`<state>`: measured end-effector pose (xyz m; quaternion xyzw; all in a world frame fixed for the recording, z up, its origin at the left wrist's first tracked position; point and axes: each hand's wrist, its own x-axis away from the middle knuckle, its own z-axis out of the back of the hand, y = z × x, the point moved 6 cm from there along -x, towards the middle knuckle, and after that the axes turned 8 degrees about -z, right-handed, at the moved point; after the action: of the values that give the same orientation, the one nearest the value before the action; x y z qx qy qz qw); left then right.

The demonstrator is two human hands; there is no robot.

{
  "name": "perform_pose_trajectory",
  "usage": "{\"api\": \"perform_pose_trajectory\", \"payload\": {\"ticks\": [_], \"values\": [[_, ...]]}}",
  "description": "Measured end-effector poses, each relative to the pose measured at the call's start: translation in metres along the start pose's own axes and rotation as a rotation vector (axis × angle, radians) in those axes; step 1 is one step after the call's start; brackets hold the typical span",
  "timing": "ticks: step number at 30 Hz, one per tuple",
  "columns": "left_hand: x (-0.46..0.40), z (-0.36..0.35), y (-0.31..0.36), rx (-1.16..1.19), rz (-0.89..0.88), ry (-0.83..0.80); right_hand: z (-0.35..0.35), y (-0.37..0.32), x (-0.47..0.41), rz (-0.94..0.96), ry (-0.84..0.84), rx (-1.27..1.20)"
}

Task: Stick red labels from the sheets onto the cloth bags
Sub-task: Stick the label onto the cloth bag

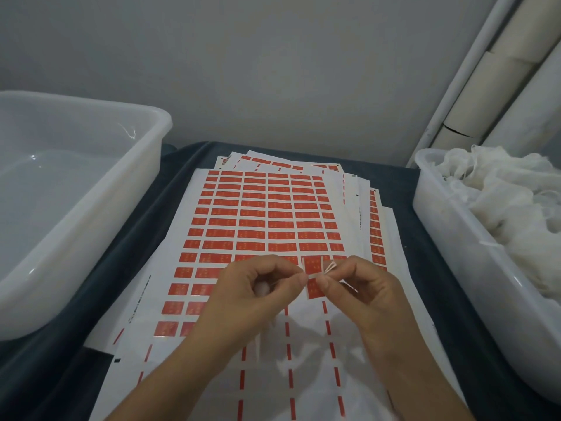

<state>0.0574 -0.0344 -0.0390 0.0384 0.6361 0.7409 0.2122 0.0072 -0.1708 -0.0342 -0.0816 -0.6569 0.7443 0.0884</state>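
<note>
We see our left hand (261,287) and right hand (358,287) meeting low in the middle of the view, above the top white sheet of red rectangular labels (261,214). Between them both grips are closed on one small red label (313,279): the left thumb and forefinger pinch its left edge, while the right thumb and forefinger pinch its right side together with a thin white string (330,266) that sticks up at 1 o'clock from the fingertips. The label hangs just above the sheet, whose lower rows are already stripped to bare backing with red dashes. More label sheets (376,226) fan out beneath the top one toward 1 o'clock. All lie on the dark blue cloth-covered surface (145,226). At 9 o'clock stands a translucent white plastic tub (161,126). At 3 o'clock a second translucent white plastic bin (449,238) holds a heap of white cloth bags (510,196).
</note>
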Motion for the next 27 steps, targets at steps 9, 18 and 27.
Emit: {"api": "perform_pose_trajectory", "payload": {"ticks": [9, 18, 27], "values": [[-0.001, 0.003, -0.002, 0.007, 0.001, 0.039, 0.008, -0.002, -0.004, 0.071, 0.135, 0.199], [0.001, 0.0, -0.007, 0.139, 0.122, 0.031, 0.003, 0.01, -0.007, -0.161, 0.001, -0.048], [0.0, -0.001, -0.008, 0.117, 0.104, 0.022, 0.006, 0.008, -0.004, -0.104, 0.081, -0.071]]}}
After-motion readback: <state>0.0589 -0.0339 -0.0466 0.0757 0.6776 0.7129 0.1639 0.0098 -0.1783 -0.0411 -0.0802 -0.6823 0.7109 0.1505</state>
